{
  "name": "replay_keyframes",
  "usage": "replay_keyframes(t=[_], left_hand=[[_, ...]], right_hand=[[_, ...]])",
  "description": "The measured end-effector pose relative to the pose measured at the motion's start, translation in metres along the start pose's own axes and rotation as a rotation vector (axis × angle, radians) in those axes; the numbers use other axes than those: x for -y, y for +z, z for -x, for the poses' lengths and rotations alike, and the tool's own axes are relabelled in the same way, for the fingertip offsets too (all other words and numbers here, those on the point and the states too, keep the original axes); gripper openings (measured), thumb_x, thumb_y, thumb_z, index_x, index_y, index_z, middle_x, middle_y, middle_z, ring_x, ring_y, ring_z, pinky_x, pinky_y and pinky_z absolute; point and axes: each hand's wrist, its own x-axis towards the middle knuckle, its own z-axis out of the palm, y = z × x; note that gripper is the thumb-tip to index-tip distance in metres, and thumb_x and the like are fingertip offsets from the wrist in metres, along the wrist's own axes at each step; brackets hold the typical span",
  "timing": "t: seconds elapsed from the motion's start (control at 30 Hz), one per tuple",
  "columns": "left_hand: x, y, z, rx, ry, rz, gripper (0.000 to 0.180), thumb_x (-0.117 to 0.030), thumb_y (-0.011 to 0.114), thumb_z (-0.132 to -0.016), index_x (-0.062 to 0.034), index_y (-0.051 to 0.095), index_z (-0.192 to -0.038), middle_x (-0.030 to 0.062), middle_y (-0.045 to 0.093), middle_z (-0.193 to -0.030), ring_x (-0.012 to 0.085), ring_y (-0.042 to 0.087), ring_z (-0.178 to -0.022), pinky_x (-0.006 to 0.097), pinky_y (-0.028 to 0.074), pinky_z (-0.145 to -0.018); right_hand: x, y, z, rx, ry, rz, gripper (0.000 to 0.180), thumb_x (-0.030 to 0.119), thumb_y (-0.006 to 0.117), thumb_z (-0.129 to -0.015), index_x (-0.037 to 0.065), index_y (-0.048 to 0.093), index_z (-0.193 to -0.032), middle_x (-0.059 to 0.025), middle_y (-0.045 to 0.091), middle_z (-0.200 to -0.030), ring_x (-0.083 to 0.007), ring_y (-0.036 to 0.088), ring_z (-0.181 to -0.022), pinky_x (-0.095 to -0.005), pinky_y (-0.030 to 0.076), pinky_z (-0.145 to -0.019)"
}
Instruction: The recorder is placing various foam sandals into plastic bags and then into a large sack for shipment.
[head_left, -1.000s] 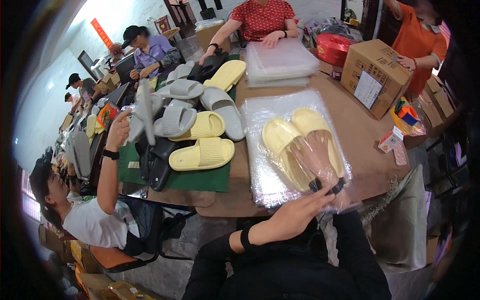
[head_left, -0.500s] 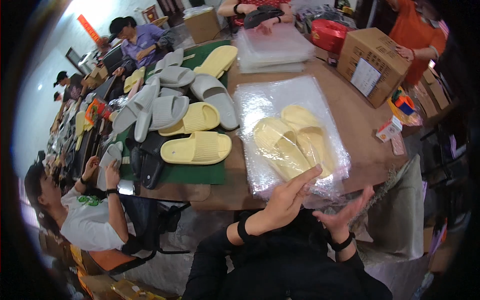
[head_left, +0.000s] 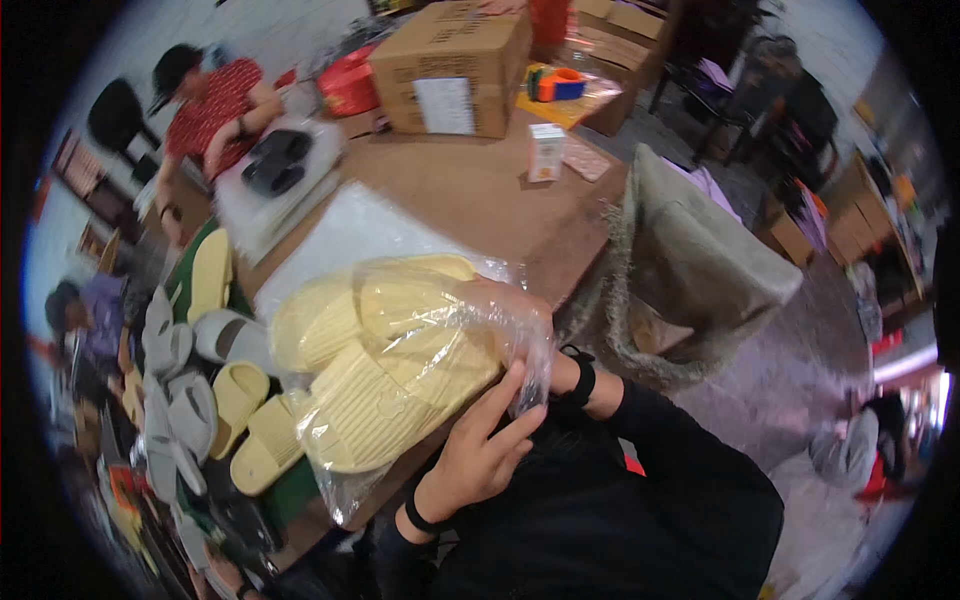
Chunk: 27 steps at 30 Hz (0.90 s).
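Observation:
A pair of pale yellow slippers (head_left: 365, 410) lies inside a clear plastic bag (head_left: 440, 345), lifted and tilted in front of me. My right hand (head_left: 512, 312) grips the bag at its near right end, its fingers partly hidden behind the crinkled plastic and the slippers. Against the gathered edge of the bag, my left hand (head_left: 470, 455) has its fingers stretched out and apart. Beneath the slippers, flat clear bags (head_left: 345, 220) lie on the brown table (head_left: 480, 205).
Grey and yellow slippers (head_left: 188, 410) crowd the left side. Across the table, a person in red (head_left: 215, 110) is beside a bag stack (head_left: 280, 200) topped by black slippers (head_left: 278, 162). A carton (head_left: 450, 75), a small white box (head_left: 545, 152) and a cloth-draped bin (head_left: 690, 260) stand around.
The bagged slippers have risen off the flat bags and tilted. My right hand has taken hold of the bag, and my left hand has come to its edge. The view has swung right.

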Motion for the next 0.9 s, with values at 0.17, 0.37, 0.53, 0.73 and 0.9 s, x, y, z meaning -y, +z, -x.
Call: replay_keyframes(t=[0.17,0.37,0.53,0.73,0.9], left_hand=[[0.001,0.015,0.007,0.232,-0.108,-0.007,0.056,-0.015,0.07,-0.08,-0.0106,0.048,-0.131,0.0212,0.046,-0.135,0.0351,0.052,-0.118,0.045,0.043,-0.097],[0.01,0.032,0.006,0.241,-0.169,0.054,0.027,-0.005,0.06,-0.085,-0.0048,0.063,-0.112,0.0131,0.064,-0.109,0.029,0.061,-0.098,0.036,0.047,-0.086],[0.02,0.044,0.019,0.348,-0.196,0.106,0.02,-0.01,0.061,-0.087,-0.0039,0.065,-0.105,0.011,0.067,-0.099,0.027,0.063,-0.092,0.035,0.048,-0.082],[0.026,0.05,0.01,0.396,-0.193,0.113,0.02,-0.009,0.061,-0.086,-0.0038,0.065,-0.105,0.0118,0.067,-0.098,0.0279,0.063,-0.09,0.036,0.048,-0.081],[0.033,0.044,0.01,0.378,-0.281,0.051,0.02,-0.006,0.061,-0.085,-0.0025,0.064,-0.104,0.0125,0.067,-0.097,0.0288,0.063,-0.089,0.037,0.048,-0.078]], right_hand=[[-0.007,-0.081,0.005,-0.511,0.454,-0.481,0.029,0.021,0.055,-0.094,0.003,0.051,-0.116,-0.0077,0.062,-0.103,-0.0198,0.06,-0.094,-0.0362,0.049,-0.092],[0.016,-0.187,0.052,-0.767,0.628,-1.104,0.049,0.038,0.04,-0.096,-0.001,0.049,-0.125,-0.0188,0.058,-0.117,-0.0307,0.062,-0.101,-0.043,0.053,-0.086],[-0.046,-0.248,0.193,-1.149,0.774,-0.129,0.023,0.023,0.053,-0.096,0.002,0.06,-0.104,-0.0053,0.064,-0.095,-0.014,0.059,-0.082,-0.0281,0.049,-0.071],[-0.08,-0.28,0.302,-1.267,1.183,0.575,0.034,0.035,0.056,-0.093,0.003,0.066,-0.091,-0.0077,0.064,-0.072,-0.021,0.062,-0.067,-0.0346,0.049,-0.063],[-0.123,-0.268,0.263,-0.571,1.54,1.25,0.024,0.022,0.055,-0.084,0.003,0.066,-0.091,-0.0212,0.067,-0.092,-0.0392,0.064,-0.089,-0.0483,0.051,-0.077]])
